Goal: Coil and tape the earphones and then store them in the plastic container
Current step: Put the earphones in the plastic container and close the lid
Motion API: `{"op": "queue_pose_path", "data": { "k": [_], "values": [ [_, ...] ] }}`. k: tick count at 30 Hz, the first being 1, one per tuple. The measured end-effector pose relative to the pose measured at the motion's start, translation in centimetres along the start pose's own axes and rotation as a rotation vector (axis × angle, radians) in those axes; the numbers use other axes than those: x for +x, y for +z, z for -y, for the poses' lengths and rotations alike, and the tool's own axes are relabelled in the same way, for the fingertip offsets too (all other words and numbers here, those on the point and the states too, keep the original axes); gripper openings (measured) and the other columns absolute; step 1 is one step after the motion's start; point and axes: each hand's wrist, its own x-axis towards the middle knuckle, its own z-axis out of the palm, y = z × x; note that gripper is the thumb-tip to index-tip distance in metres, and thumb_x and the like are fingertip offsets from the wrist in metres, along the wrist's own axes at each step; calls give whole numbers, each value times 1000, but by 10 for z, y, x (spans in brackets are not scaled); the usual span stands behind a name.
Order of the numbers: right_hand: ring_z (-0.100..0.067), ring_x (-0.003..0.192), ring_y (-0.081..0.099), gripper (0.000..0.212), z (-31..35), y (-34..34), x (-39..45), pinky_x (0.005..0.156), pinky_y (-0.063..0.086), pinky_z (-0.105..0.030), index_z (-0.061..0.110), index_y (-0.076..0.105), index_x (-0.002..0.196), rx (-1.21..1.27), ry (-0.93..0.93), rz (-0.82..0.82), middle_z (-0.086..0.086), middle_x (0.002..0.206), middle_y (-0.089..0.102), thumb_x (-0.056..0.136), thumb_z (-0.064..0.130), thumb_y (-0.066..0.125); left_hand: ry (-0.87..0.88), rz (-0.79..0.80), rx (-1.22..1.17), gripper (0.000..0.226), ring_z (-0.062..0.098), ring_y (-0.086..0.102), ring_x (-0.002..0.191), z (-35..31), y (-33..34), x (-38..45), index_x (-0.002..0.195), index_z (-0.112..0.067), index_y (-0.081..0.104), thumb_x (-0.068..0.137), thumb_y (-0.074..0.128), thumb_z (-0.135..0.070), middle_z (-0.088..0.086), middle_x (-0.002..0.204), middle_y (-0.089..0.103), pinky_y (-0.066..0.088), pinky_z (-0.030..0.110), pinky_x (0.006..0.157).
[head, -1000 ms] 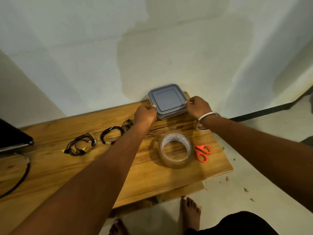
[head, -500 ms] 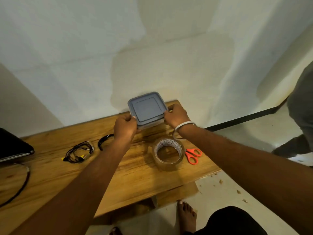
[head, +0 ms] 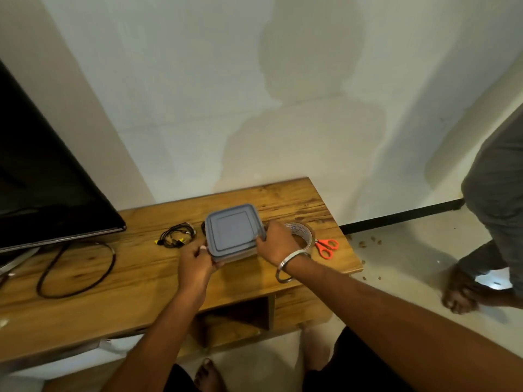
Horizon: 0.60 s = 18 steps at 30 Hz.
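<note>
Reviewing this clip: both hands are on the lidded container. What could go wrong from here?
1. The left hand and right hand hold the container by its sides; the grip could slip if the lid pops.
2. It hides part of one earphone bundle; setting it down could pin those wires.
3. The tape roll and scissors could get knocked.

Both forearms are bare, with no sleeves in view. A thin silver bangle [head: 288, 265] circles the right wrist. Dark clothing [head: 348, 363] covers the lap, and the feet [head: 208, 373] are bare.
</note>
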Motion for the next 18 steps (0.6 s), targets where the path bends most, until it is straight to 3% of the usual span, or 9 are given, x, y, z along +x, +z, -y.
{"op": "queue_pose_path", "data": {
  "k": [5, 10, 15, 18],
  "values": [
    [-32, 104, 60, 38, -7, 18, -17, 79, 49, -31, -1, 46, 121, -54, -4, 17, -19, 116, 59, 91, 18, 55, -20, 51, 17, 34, 25, 64, 98, 25, -16, -14, 134, -4, 53, 102, 41, -5, 11, 123, 60, 57, 34, 74],
    [-32, 115, 54, 58, -8, 23, -21, 93, 48, -36, -4, 25, 140, -247, -12, 77, -22, 130, 50, 93, 19, 50, -36, 55, 4, 39, 28, 62, 108, 36, -20, -15, 136, -6, 49, 99, 44, 2, 11, 127, 57, 56, 40, 86],
    [-37, 119, 43, 49, 1, 38, -28, 99, 44, -40, -4, 35, 131, -544, -102, -8, -24, 133, 38, 91, 19, 51, -42, 56, 11, 47, 25, 61, 104, 43, -22, -9, 136, -7, 49, 92, 52, 9, 10, 111, 62, 54, 37, 86],
    [-38, 122, 35, 53, 10, 53, -32, 101, 37, -43, 3, 36, 130, -605, -270, -73, -21, 135, 32, 87, 27, 55, -29, 32, 58, 41, 20, 62, 97, 48, -24, -7, 131, -7, 54, 92, 54, 6, 7, 105, 64, 54, 33, 81]
  ]
}}
